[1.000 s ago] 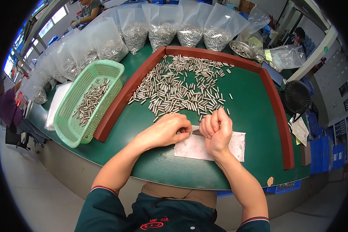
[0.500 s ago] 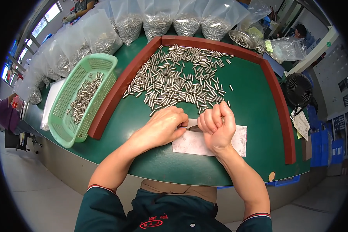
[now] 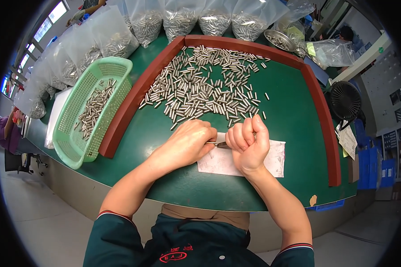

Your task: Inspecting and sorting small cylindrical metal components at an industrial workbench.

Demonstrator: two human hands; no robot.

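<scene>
Between finger and thumb, my left hand holds one metal pin; my right fist grips a dark tool. I judge plenty remains: loose pins crowd beyond both hands, fewer in the basket leftward; which are finished, I can't tell.

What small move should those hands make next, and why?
Perhaps a light stroke of the dark tool against the metal pin: the left hand pinches the pin, the right hand grips the tool, and its tip sits at or very near the pin's exposed end, though contact is hard to make out.
</scene>
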